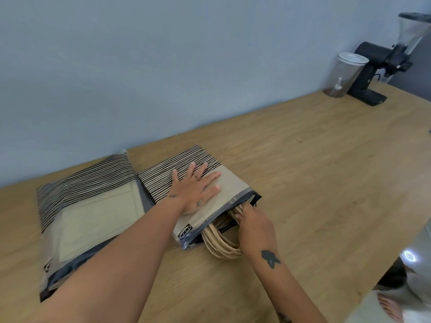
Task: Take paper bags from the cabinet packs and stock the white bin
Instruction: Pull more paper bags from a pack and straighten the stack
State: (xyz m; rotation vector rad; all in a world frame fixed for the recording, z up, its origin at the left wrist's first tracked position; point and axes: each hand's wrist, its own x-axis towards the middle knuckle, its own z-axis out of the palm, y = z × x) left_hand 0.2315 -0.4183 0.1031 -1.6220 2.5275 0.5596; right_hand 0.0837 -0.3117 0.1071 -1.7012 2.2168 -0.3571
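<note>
Two plastic-wrapped packs of striped paper bags lie flat on the wooden counter. My left hand presses flat, fingers spread, on top of the right pack. My right hand reaches into that pack's open end and grips the bundle of twisted paper handles, which stick out over the counter. The left pack lies untouched beside it, near the wall. No white bin is in view.
A black coffee grinder and a clear lidded container stand at the counter's far right against the blue wall. The counter's front edge runs along the lower right, with the floor and a bare foot beyond it.
</note>
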